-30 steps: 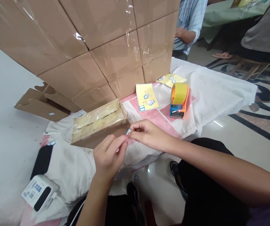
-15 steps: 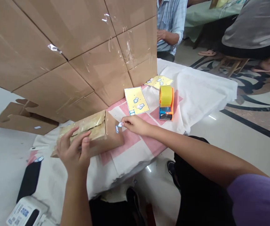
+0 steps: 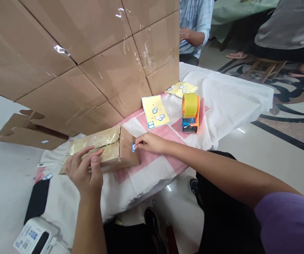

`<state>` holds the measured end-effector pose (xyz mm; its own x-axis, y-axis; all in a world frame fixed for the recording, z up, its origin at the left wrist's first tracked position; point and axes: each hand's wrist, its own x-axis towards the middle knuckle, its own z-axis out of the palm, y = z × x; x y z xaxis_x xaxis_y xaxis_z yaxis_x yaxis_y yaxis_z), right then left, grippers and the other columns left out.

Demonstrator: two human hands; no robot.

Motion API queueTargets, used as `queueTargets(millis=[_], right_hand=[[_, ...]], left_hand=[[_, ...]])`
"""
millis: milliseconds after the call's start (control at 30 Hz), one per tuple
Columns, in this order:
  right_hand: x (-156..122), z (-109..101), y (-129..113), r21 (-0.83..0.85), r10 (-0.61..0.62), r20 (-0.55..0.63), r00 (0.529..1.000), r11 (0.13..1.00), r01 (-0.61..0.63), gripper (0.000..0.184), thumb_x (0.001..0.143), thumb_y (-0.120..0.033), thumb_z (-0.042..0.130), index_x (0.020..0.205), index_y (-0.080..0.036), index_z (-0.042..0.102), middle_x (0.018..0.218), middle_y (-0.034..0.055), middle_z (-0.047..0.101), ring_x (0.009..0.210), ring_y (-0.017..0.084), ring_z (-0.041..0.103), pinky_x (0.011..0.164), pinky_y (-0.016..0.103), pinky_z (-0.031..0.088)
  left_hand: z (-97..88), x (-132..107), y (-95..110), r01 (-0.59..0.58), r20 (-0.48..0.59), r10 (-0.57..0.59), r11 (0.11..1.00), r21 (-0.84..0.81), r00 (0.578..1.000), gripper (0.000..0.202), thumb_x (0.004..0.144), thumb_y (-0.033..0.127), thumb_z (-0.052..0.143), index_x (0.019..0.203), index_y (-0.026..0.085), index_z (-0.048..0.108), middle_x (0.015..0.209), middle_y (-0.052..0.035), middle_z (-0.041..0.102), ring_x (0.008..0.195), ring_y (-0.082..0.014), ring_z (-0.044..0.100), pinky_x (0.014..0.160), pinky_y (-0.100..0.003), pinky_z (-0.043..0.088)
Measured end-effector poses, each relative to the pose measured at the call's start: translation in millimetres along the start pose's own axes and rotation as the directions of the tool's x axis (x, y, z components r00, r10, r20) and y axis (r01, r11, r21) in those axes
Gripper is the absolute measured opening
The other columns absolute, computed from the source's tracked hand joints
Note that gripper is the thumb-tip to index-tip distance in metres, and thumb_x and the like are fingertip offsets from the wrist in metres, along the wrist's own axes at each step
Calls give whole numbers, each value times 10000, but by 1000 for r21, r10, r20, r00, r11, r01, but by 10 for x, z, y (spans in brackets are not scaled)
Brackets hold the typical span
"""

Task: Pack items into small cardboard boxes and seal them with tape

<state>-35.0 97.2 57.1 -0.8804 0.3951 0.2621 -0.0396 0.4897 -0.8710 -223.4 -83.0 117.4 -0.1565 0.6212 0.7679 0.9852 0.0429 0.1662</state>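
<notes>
A small cardboard box (image 3: 106, 151) wrapped in clear tape lies on a white and pink cloth (image 3: 152, 169). My left hand (image 3: 84, 171) grips its near left side, fingers curled over the top. My right hand (image 3: 148, 143) presses a small white and blue sticker (image 3: 133, 147) with its fingertips onto the box's right end face.
A wall of large taped cartons (image 3: 83, 60) stands behind. Two yellow sticker sheets (image 3: 155, 111) and an orange and blue tape dispenser (image 3: 190, 113) lie to the right. A flattened carton (image 3: 27, 130) is at left, a white device (image 3: 35, 236) at bottom left. Other people sit at the back right.
My hands separated: the left moved to grip the box and turned it, while the right carried the sticker to the box's end face and now presses it there.
</notes>
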Motion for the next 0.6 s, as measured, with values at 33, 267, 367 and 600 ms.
queueTargets(millis=[33,267,367,600], right_hand=[[-1,30,14,38,16,-18,1000,999,-16,197,922,-238,583,754,-154,643,658,-43,539,624,103,440,629,241,296],[14,115,58,218,55,-55,997,975,-41,295,914,-311,576,665,-156,546,608,-64,401,602,90,367,600,232,273],[19,106,45,275,82,-31,996,959,-70,322,915,-354,581,663,-159,536,586,-65,407,583,89,379,585,231,273],[52,111,54,315,111,-6,994,943,-103,386,874,-474,622,669,-154,553,589,-58,462,586,89,415,587,231,306]], left_hand=[[-2,1,-3,-6,5,6,1000,1,1000,244,972,282,503,952,227,740,1121,-114,703,1079,-279,619,1002,-531,430],[5,-10,-8,14,-4,-14,1000,-6,1000,239,961,279,507,929,228,738,1098,-107,711,1056,-280,621,996,-527,423],[1,-9,8,-2,-13,2,1000,-14,1000,237,963,270,508,929,219,737,1089,-112,713,1048,-278,621,991,-515,420],[-6,-15,19,-11,-6,11,1000,0,1000,240,968,266,509,931,225,743,1084,-103,716,1042,-277,596,990,-514,394]])
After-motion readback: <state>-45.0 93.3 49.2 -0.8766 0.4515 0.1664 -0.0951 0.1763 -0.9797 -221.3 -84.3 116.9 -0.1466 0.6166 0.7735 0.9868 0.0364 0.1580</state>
